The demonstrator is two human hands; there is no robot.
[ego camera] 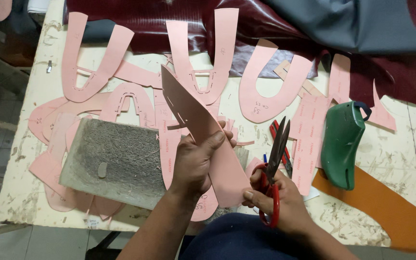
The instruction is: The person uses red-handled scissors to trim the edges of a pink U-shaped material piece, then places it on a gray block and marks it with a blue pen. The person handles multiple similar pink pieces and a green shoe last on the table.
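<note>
Two hands work near the table's front edge: our left hand (196, 161) grips the pink paper pattern piece (203, 139) upright, our right hand (280, 195) fingers closed in the red-handled scissors (274, 168), blades nearly shut. We judge steady support close to the cut keeps edges clean.

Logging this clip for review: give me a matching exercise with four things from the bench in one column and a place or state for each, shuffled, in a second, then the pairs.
Things:
1. red-handled scissors
2. pink pattern piece
3. green shoe last
4. grey block

Places:
A. lying at the table's right side
B. in the left hand
C. in the right hand
D. resting on flat pink cut-outs at left

Pairs: 1-C, 2-B, 3-A, 4-D
</note>
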